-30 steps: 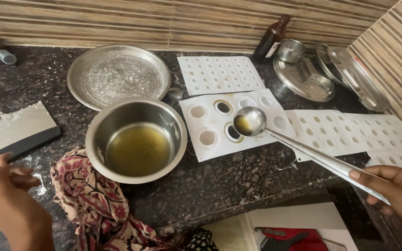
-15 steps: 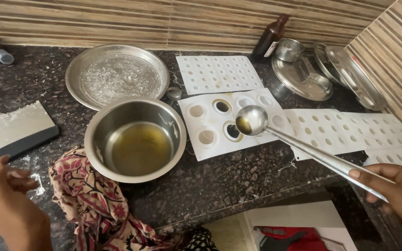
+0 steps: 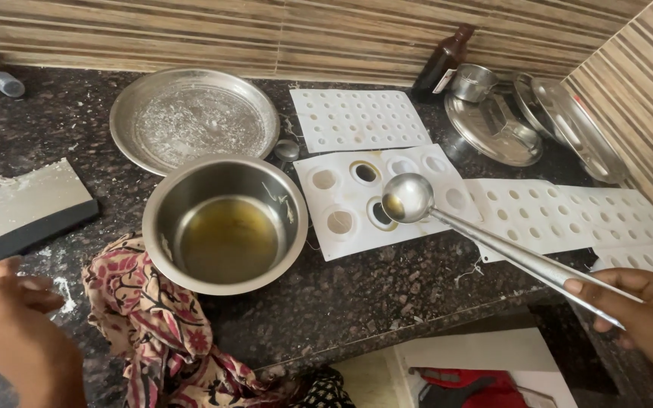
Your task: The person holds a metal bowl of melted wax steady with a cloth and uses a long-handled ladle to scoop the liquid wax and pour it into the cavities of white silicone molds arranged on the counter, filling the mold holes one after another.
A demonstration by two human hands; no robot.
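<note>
Two hands are at work over a dark speckled counter (image 3: pixel 357 302). At about four o'clock the right hand (image 3: pixel 640 310) is closed around the end of a long steel ladle (image 3: pixel 493 242), fingers wrapped on the handle. Its round bowl sits toward the middle of the scene, tipped over a white mould tray (image 3: pixel 334 242) with six round cups, and a little yellowish liquid shows inside the bowl. Two cups just beside the ladle's bowl look dark with liquid; the others look pale.

At eight o'clock the left hand (image 3: pixel 9 325) hovers above the counter, fingers loosely curled, gripping nothing that I can make out. Just beside it, around seven o'clock, lies a crumpled red patterned cloth (image 3: pixel 153 325), touching the base of a steel bowl (image 3: pixel 168 227) that holds golden oil-like liquid.

At eleven o'clock rests a wide steel plate (image 3: pixel 137 106) with whitish residue. At one o'clock a dark brown bottle (image 3: pixel 441 60) stands against the striped wall, near a small steel cup (image 3: pixel 471 81) and stacked steel lids (image 3: pixel 568 121). More white perforated trays (image 3: pixel 357 117) lie at twelve and three o'clock.
</note>
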